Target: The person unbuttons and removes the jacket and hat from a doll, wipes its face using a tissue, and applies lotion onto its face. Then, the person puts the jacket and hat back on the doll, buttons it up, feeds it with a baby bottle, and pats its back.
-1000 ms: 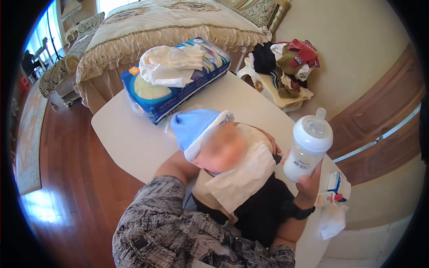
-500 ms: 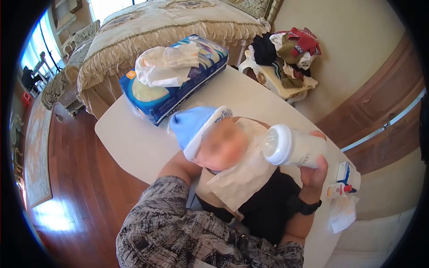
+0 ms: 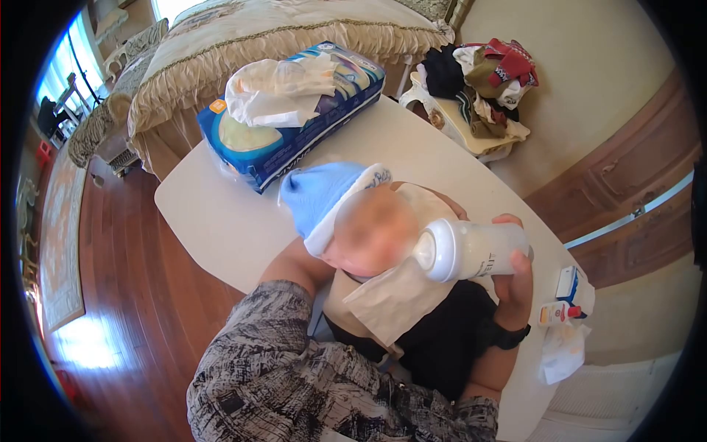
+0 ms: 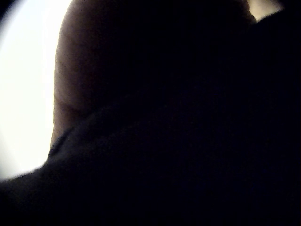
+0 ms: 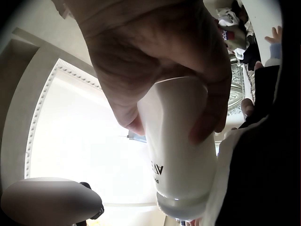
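Observation:
In the head view a baby in a blue hat (image 3: pixel 320 199) leans back on my left arm (image 3: pixel 294 265), a beige cloth (image 3: pixel 401 295) over its chest. My right hand (image 3: pixel 515 276) grips the base end of a white milk bottle (image 3: pixel 490 247), which lies nearly level, teat at the baby's mouth. The right wrist view has the fingers and thumb of my right hand (image 5: pixel 155 42) curled round the bottle (image 5: pixel 181 136). My left hand is mostly hidden behind the baby; the left wrist view gives only shadowed skin (image 4: pixel 75 70) and dark cloth (image 4: pixel 141 165), its finger pose unclear.
On the white table (image 3: pixel 213 221) lie a blue diaper pack (image 3: pixel 309 140) with crumpled white cloth (image 3: pixel 276 92) on top, and at the right a small red-capped bottle (image 3: pixel 556 313) and a plastic bag (image 3: pixel 563 353). Beyond are a bed (image 3: pixel 280 37) and piled clothes (image 3: pixel 482 81).
My right hand has tipped the bottle from upright to nearly level, and its teat has come left to the baby's mouth. The left arm still lies behind the baby.

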`<state>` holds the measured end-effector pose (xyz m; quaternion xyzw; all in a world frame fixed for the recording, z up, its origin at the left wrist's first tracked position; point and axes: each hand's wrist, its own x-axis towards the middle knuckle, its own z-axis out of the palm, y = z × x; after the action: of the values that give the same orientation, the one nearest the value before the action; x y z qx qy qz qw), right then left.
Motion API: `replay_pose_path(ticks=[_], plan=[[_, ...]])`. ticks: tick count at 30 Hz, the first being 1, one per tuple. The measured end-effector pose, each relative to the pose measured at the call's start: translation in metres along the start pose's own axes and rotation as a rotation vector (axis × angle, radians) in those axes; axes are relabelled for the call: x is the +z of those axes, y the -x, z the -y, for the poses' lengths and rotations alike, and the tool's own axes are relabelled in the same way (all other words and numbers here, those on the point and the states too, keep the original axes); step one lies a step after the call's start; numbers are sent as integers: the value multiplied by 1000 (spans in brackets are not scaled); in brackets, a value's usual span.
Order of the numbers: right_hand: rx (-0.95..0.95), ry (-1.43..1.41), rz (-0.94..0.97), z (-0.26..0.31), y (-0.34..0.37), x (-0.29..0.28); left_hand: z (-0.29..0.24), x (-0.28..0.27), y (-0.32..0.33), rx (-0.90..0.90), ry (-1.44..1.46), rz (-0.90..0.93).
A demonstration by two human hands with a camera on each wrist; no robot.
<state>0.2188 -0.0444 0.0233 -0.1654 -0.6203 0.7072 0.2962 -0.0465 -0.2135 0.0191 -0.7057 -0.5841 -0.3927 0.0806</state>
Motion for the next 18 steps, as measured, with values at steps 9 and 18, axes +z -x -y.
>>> replay_pose_path(ticks=[9, 18], plan=[[171, -137, 38, -12, -7, -9, -1, 2, 2, -6, 8, -3], [152, -59, 39, -6, -3, -4, -2, 4, 8, -23, 17, -4]])
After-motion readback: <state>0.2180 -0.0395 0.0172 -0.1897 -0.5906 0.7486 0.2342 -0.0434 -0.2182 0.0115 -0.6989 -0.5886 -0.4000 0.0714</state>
